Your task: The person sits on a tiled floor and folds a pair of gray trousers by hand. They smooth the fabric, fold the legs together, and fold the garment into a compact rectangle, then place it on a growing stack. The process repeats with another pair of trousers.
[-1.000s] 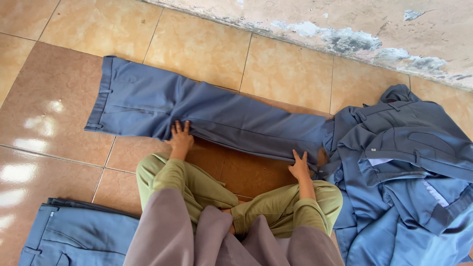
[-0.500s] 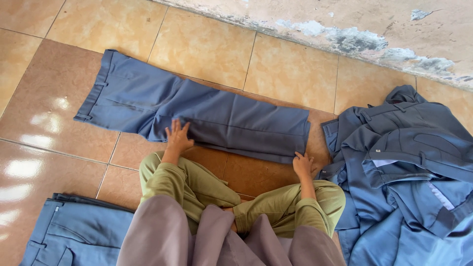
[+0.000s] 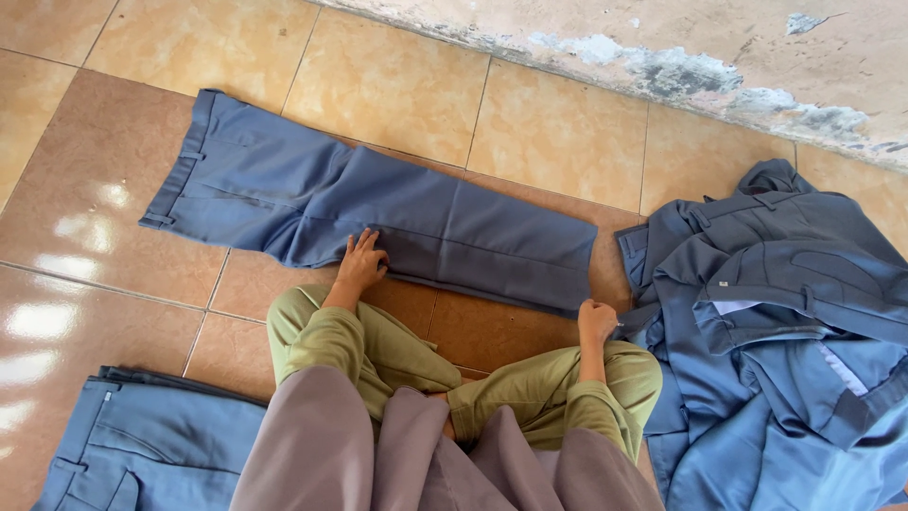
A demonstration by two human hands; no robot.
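Blue trousers [image 3: 378,218] between garment pile [image 3: 785,322] and folded trousers [image 3: 142,445].

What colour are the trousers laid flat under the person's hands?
The trousers are plain grey-blue, with no pattern; the head view shows them.

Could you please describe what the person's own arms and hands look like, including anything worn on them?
Both arms wear loose olive-green long sleeves ending at the wrists. The left hand and right hand are bare: no gloves, rings or watch visible. A mauve-grey cloth drapes over the upper arms.
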